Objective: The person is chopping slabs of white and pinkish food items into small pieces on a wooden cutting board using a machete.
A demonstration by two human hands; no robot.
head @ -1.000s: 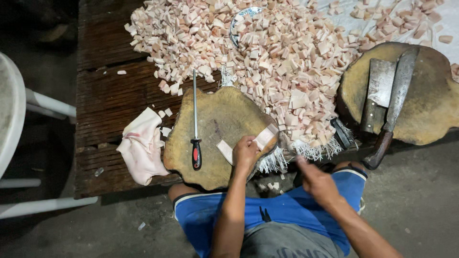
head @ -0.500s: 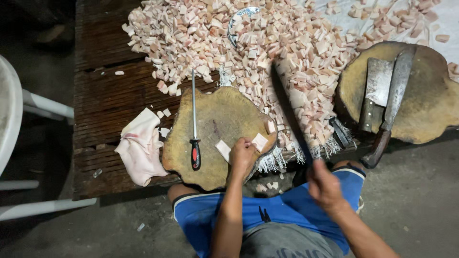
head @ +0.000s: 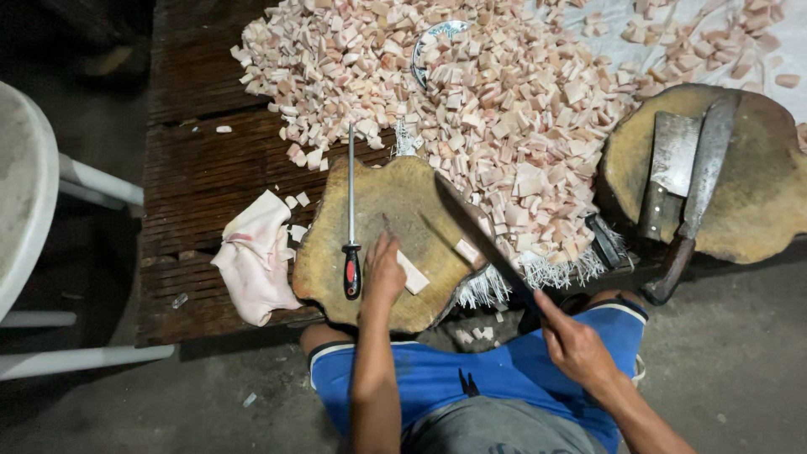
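My left hand (head: 384, 269) presses on a pale strip of pork fat (head: 413, 273) lying on a round wooden chopping block (head: 395, 210). My right hand (head: 576, 345) grips the handle of a long dark knife (head: 475, 231). Its blade slants up to the left across the block, its edge down near a small cut piece (head: 467, 250). A sharpening steel with a red and black handle (head: 350, 244) lies on the left part of the block.
A large heap of diced fat (head: 471, 92) covers the far side of the dark wooden table (head: 202, 176). A second round block (head: 756, 185) at right bears two cleavers (head: 672, 168). A stained cloth (head: 256, 256) lies left of my block. A white chair (head: 34, 227) stands at left.
My right hand swung the knife from low at the right, up over the heap, then down onto the block. My left hand slid left along the fat strip.
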